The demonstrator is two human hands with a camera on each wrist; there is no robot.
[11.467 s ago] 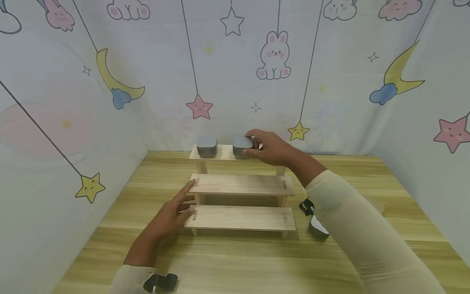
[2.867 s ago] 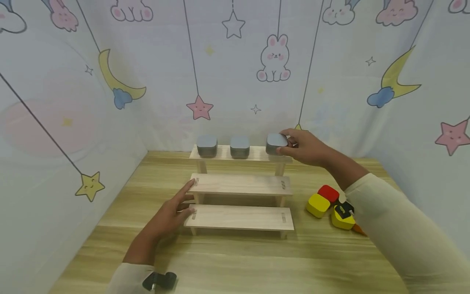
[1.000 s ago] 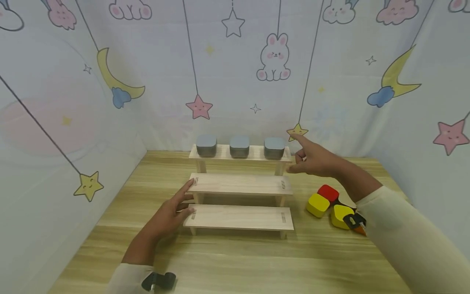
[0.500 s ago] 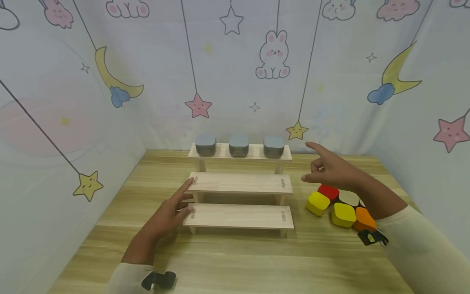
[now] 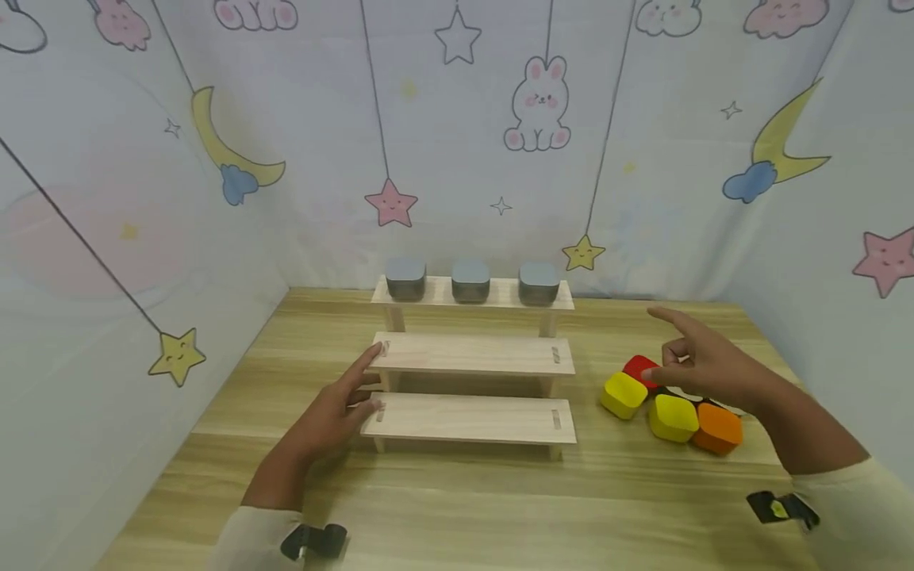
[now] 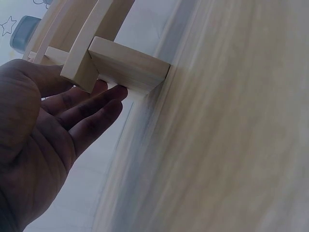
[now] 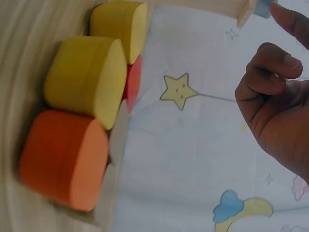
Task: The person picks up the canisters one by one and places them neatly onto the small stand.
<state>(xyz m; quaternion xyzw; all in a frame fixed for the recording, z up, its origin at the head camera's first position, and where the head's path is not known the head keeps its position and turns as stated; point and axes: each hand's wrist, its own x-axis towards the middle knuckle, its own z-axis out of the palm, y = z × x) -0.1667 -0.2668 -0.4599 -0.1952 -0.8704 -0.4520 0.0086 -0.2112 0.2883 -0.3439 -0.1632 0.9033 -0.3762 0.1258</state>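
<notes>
A wooden three-step shelf stands on the table, with three grey rounded-square blocks in a row on its top step. My left hand touches its left end, index fingertip at the middle step and thumb at the lowest. The left wrist view shows the other fingers, nearly straight, by a shelf leg. My right hand is above the coloured blocks and holds nothing. Its index finger and thumb reach out while the other fingers curl. Beneath are a red block, two yellow blocks and an orange block.
Pale blocks lie behind the yellow and orange ones, partly hidden by my right hand in the head view. White cloth walls with cartoon prints enclose the wood-grain table at the back and both sides.
A third grey block has joined the top step at its right end, where my right hand let it go. That hand has since drawn right and down, over the coloured blocks. The left stays put.
</notes>
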